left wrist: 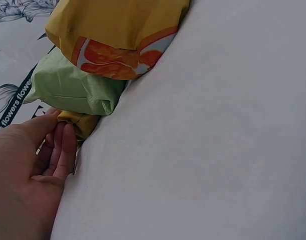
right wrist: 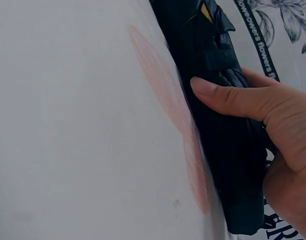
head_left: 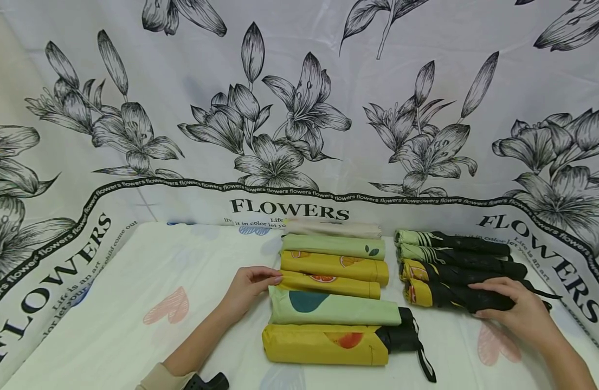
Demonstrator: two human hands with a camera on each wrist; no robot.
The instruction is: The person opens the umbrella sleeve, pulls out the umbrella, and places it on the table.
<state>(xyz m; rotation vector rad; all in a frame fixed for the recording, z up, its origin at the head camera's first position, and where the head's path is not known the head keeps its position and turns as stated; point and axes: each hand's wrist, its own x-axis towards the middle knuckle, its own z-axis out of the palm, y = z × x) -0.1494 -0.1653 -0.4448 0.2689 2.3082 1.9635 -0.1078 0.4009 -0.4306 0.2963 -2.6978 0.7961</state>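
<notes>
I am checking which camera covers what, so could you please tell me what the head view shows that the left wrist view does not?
Only the head view shows the right hand gripping the nearest of four unsleeved black-lined umbrellas, the row of sleeved umbrellas from end to end, and the flower-print backdrop whole. Only the left wrist view shows, close up, the fingertips meeting the end of a yellow sleeve tucked under a green one. Both show the left hand at that sleeve's end, the orange-print yellow sleeve and the white cloth.

Folded black-and-yellow umbrella (head_left: 455, 295) lying flat, nearest of the right row; orange-print yellow sleeve (head_left: 328, 284) lying flat, fourth in the middle stack.
</notes>
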